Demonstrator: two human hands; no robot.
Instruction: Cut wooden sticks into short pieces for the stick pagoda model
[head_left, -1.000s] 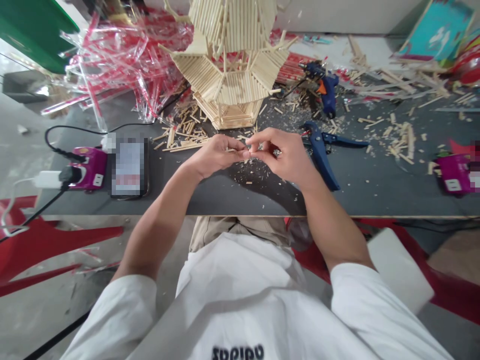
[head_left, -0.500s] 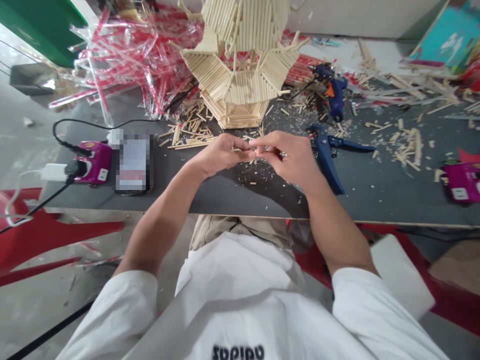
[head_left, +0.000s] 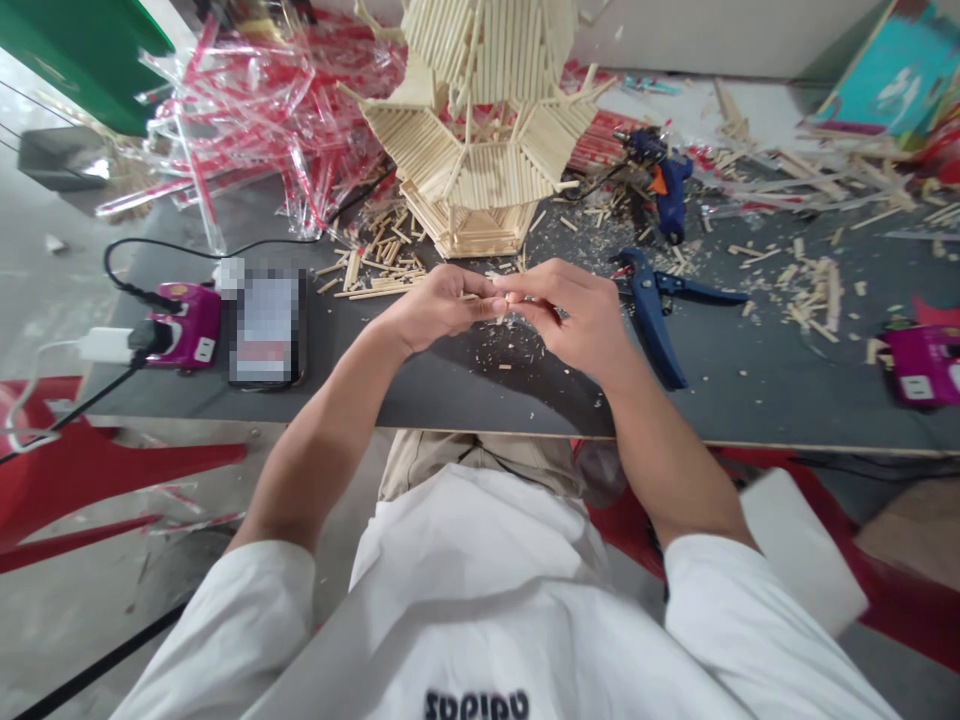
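My left hand (head_left: pixel 448 308) and my right hand (head_left: pixel 574 312) meet fingertip to fingertip over the dark table, thumbs and index fingers pinched. A short piece of thin wooden stick (head_left: pixel 509 298) shows between the fingertips; most of it is hidden by the fingers. Just beyond my hands stands a pagoda-like model (head_left: pixel 495 175) built of thin wooden sticks, with flared, tiered roofs. Loose cut sticks (head_left: pixel 382 285) lie beside my left hand. To the right of my right hand rests a blue hand cutter (head_left: pixel 654 320) with its handles spread.
A blue glue gun (head_left: pixel 673 195) stands behind the cutter. Crumpled red and clear plastic wrappers (head_left: pixel 262 120) heap up at the back left. At left lie a phone (head_left: pixel 264 330) and a purple power socket (head_left: pixel 187 325) with cables. Wood scraps (head_left: pixel 821 290) litter the right side.
Both hands stay in nearly the same place. My right fingers have shifted slightly left, closer to the left fingertips, and the small stick piece is still between them.
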